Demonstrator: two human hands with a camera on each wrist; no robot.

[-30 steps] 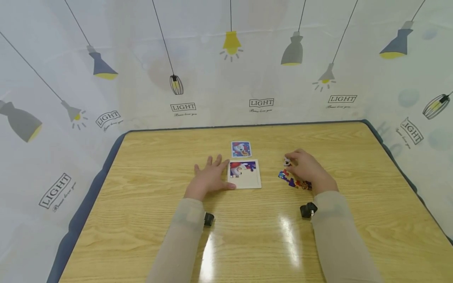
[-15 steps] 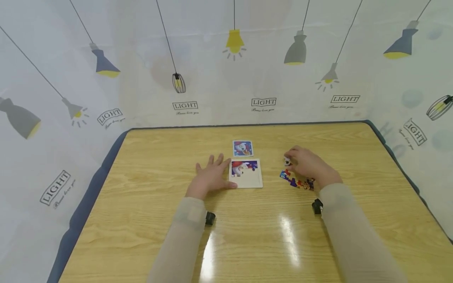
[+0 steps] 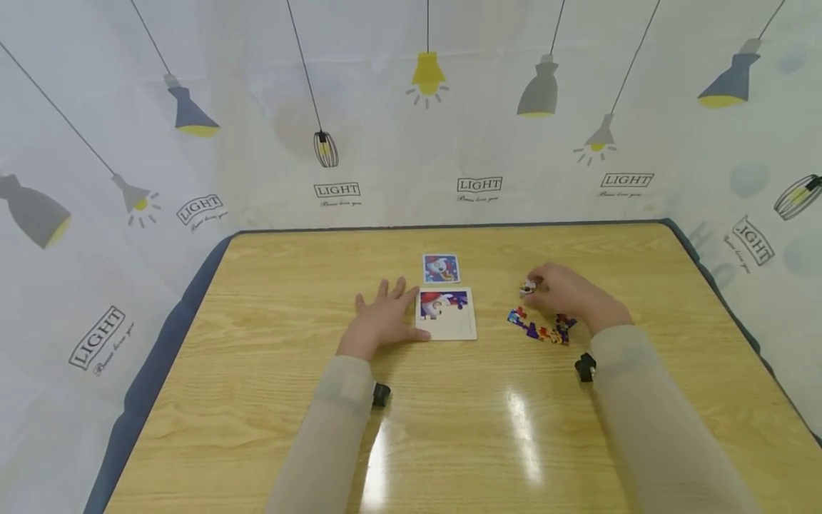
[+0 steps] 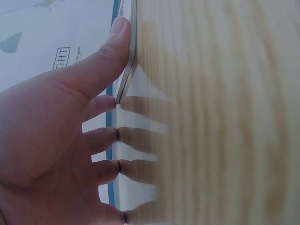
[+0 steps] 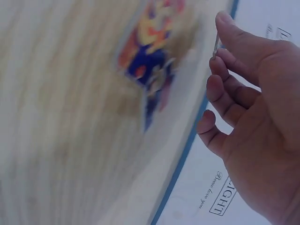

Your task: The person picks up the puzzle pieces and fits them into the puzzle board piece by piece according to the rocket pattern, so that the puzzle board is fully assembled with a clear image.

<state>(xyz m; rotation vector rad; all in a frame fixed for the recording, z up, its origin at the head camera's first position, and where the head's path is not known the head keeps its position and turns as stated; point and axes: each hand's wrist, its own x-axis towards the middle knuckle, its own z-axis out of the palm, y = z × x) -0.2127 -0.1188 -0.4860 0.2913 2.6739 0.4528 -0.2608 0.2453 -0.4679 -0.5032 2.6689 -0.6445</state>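
With fingers spread, my left hand [image 3: 383,323] rests on the table at the left edge of a white puzzle board [image 3: 452,330]. Its thumb lies on the board's lower left corner. The board's upper part carries joined pieces showing part of a white cartoon animal in red; its lower part is bare. My right hand [image 3: 568,294] pinches a small puzzle piece [image 3: 527,287] between thumb and forefinger. In the right wrist view the piece [image 5: 216,47] appears edge-on. Several loose puzzle pieces [image 3: 533,330] lie on the table below that hand.
A small square picture card [image 3: 440,269] lies just behind the board. The wooden table [image 3: 308,285] has a dark blue edge, and a lamp-printed sheet [image 3: 385,143] rises behind it and at both sides.
My right hand has lifted slightly and shifted right with the pinched puzzle piece, uncovering more of the loose pieces. The left hand stays at the board.
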